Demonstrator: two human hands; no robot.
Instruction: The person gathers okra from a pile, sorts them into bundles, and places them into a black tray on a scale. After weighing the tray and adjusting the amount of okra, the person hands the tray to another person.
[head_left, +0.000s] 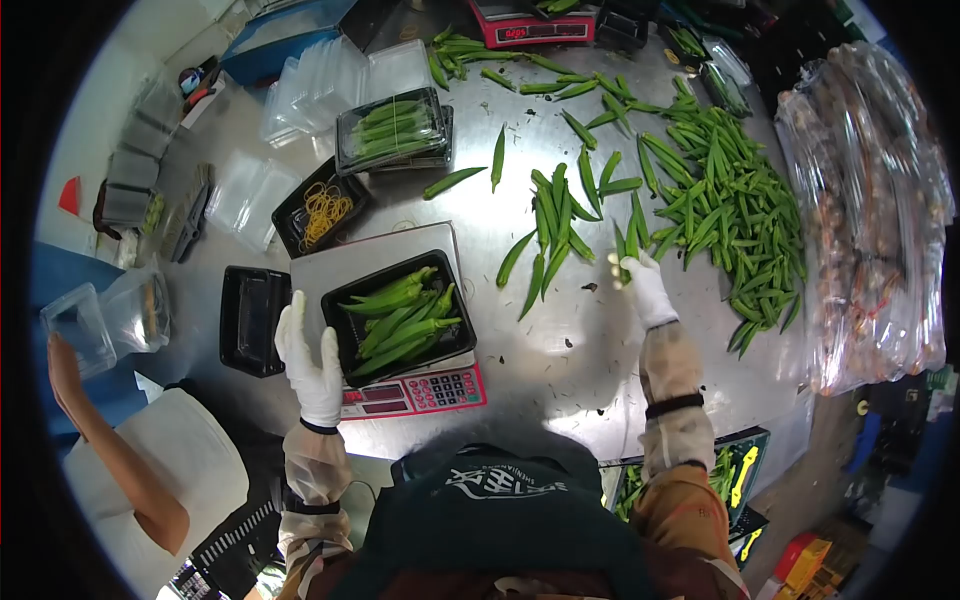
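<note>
My left hand [312, 362], in a white glove, has its fingers spread and holds nothing. It is just left of a black plastic tray [340, 345] with several green okra pods [405, 318] inside. That tray sits on a scale [425, 392] with a red keypad panel. Out to the right, my gloved right hand [650, 290] is closed on okra pods [631, 240] that point away from me; exactly how many it grips is hidden. Loose okra [552, 215] lies just left of this hand, and a large okra heap [725, 190] is beyond it on the right.
Empty black trays [255, 320] stand left of the scale, near a tray of rubber bands [328, 212]. Packed okra [390, 130], clear lids [318, 88] and a second scale [535, 30] are farther back. Wrapped bundles [865, 220] line the right. Another person's hand [63, 372] touches clear plastic.
</note>
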